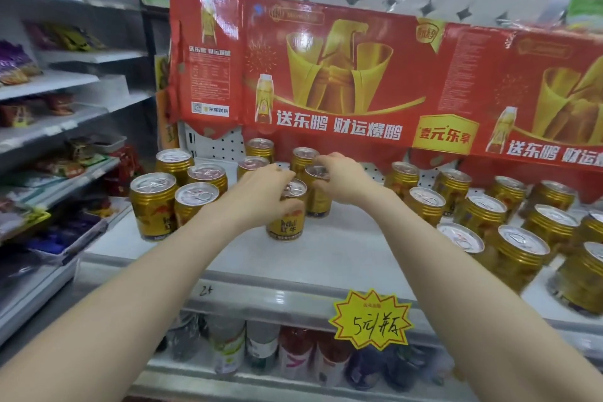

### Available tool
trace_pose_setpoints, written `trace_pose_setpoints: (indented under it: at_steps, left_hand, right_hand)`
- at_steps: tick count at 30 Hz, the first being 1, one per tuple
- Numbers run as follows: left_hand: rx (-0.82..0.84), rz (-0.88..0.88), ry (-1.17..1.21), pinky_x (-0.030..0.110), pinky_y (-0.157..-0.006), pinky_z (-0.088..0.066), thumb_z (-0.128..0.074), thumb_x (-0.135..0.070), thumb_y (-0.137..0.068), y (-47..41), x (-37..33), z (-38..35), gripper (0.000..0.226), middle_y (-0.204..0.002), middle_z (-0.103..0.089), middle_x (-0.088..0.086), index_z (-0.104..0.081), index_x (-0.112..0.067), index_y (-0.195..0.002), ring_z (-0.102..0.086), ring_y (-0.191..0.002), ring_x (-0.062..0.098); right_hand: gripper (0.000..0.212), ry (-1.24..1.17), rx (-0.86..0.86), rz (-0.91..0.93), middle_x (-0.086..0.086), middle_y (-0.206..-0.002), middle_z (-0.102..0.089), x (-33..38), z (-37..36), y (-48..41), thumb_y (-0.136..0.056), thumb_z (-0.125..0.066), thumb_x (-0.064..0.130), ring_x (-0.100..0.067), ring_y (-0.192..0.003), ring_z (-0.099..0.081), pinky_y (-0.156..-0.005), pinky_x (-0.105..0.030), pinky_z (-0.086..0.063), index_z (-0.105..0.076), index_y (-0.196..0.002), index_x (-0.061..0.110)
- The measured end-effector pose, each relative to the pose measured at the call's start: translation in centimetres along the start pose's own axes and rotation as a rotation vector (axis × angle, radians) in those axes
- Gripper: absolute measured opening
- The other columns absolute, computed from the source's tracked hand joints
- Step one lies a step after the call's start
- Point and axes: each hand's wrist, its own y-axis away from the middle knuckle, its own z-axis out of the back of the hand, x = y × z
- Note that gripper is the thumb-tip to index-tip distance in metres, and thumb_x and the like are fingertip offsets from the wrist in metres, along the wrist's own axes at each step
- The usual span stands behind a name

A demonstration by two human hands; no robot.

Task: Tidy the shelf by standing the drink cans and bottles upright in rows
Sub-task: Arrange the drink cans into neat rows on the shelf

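The left hand grasps the front can, gold ribbed metal marked "RedBull", upright mid-shelf. The right hand grasps the rear can just behind. Four matching left cans stand in pairs. On the white shelf, a yellow starburst tag reads "5元".

Cans in clusters left, centre and right on the shelf, banner behind, bottles on the tier below
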Motion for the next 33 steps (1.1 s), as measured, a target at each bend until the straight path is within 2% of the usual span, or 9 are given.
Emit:
trace_pose_setpoints:
  at_steps: [5,7,10,13,17,19,24,29,33]
  left_hand:
    - [0.077,-0.064,-0.012,0.037,-0.082,-0.05,-0.052,-0.06,-0.09,-1.0,0.8,0.9,0.052,-0.11,-0.058,0.002,-0.061,-0.017,-0.119,-0.057,-0.104,0.023]
    - [0.063,-0.074,-0.012,0.04,-0.086,-0.05,-0.048,-0.06,-0.092,-2.1,0.9,1.9,0.056,-0.114,-0.06,0.005,-0.063,-0.015,-0.121,-0.058,-0.107,0.025]
    - [0.02,-0.086,-0.011,0.038,-0.093,-0.046,-0.051,-0.048,-0.096,-5.0,0.9,3.4,0.048,-0.126,-0.061,0.007,-0.06,-0.015,-0.131,-0.055,-0.115,0.027]
    - [0.069,-0.086,-0.026,0.034,-0.093,-0.042,-0.054,-0.039,-0.098,-8.5,1.0,3.9,0.048,-0.136,-0.057,0.006,-0.053,-0.014,-0.139,-0.052,-0.122,0.026]
    - [0.169,-0.053,-0.02,0.04,-0.109,-0.039,-0.054,-0.033,-0.098,-12.6,1.6,2.0,0.055,-0.149,-0.045,0.008,-0.041,-0.015,-0.149,-0.044,-0.134,0.028]
    - [0.212,-0.046,-0.012,0.04,-0.109,-0.04,-0.054,-0.03,-0.099,-13.8,1.7,0.8,0.055,-0.15,-0.044,0.008,-0.039,-0.016,-0.149,-0.045,-0.134,0.029]
    - [0.217,-0.043,0.01,0.039,-0.1,-0.047,-0.061,-0.028,-0.094,-14.8,1.7,-0.5,0.048,-0.139,-0.054,0.009,-0.051,-0.016,-0.14,-0.053,-0.122,0.03]
    - [0.252,-0.041,0.073,0.034,-0.098,-0.047,-0.07,-0.034,-0.088,-14.6,2.0,0.0,0.061,-0.141,-0.054,0.004,-0.048,-0.018,-0.143,-0.053,-0.124,0.025]
    - [0.196,-0.028,0.055,0.037,-0.102,-0.045,-0.067,-0.032,-0.091,-14.2,2.1,-0.4,0.06,-0.145,-0.05,0.007,-0.046,-0.018,-0.145,-0.05,-0.128,0.027]
  right_hand:
    - [0.046,0.075,0.043,-0.163,-0.013,-0.124,-0.051,-2.2,0.9,-1.0,-0.091,-0.061,0.035,-0.032,-0.108,-0.054,-0.082,-0.037,-0.046,-0.052,-0.129,0.012]
    - [0.045,0.11,0.029,-0.268,-0.015,-0.122,-0.053,-3.6,0.8,-1.7,-0.09,-0.061,0.041,-0.032,-0.104,-0.054,-0.076,-0.036,-0.046,-0.056,-0.121,0.01]
    - [0.059,0.084,-0.002,-0.382,-0.014,-0.12,-0.051,-4.6,1.0,-2.4,-0.086,-0.064,0.056,-0.032,-0.1,-0.056,-0.078,-0.036,-0.048,-0.058,-0.118,0.007]
    - [0.057,0.055,0.088,-0.342,-0.01,-0.114,-0.06,-5.4,1.9,-3.4,-0.086,-0.062,0.057,-0.028,-0.099,-0.059,-0.077,-0.034,-0.05,-0.06,-0.116,0.009]
    - [0.043,-0.106,0.26,-0.261,-0.004,-0.121,-0.064,-6.1,3.3,-4.0,-0.09,-0.059,0.032,-0.023,-0.104,-0.062,-0.081,-0.032,-0.056,-0.057,-0.13,0.016]
    - [0.045,-0.108,0.236,-0.251,-0.003,-0.121,-0.063,-6.6,3.3,-4.0,-0.089,-0.064,0.034,-0.021,-0.102,-0.061,-0.075,-0.027,-0.052,-0.057,-0.13,0.016]
    - [0.053,-0.06,0.079,-0.299,-0.001,-0.102,-0.066,-7.8,2.3,-4.6,-0.08,-0.069,0.06,-0.02,-0.087,-0.063,-0.07,-0.032,-0.054,-0.061,-0.111,0.018]
    - [0.046,-0.177,0.21,-0.249,-0.003,-0.114,-0.064,-8.2,3.6,-4.8,-0.087,-0.065,0.04,-0.017,-0.082,-0.069,-0.071,-0.031,-0.061,-0.057,-0.127,0.019]
    - [0.04,-0.128,0.128,-0.245,-0.003,-0.105,-0.067,-7.8,2.6,-5.5,-0.086,-0.065,0.045,-0.019,-0.081,-0.068,-0.068,-0.031,-0.058,-0.062,-0.116,0.02]
